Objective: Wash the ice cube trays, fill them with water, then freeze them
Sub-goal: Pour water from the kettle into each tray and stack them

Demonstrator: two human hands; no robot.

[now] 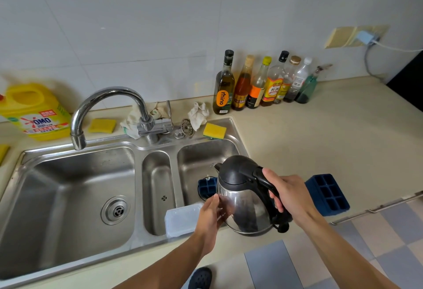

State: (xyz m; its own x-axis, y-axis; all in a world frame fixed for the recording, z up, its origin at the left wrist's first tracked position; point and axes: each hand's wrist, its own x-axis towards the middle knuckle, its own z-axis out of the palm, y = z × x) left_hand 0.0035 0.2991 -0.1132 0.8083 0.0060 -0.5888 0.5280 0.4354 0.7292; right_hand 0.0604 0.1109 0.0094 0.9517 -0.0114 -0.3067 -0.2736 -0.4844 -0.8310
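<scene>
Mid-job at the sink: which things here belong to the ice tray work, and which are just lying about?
In the job: kettle, held by right hand at the handle, left hand against its side; blue tray in the right basin; blue tray on the counter; tap.
Lying about: bottles; detergent jug; sponges; rags.

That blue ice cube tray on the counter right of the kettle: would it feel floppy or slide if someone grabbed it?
The blue ice cube tray looks like moulded plastic with walls between its cells, so probably fairly stiff and light. It sits close to the front edge of the counter, so a careless push might slide it off.
</scene>
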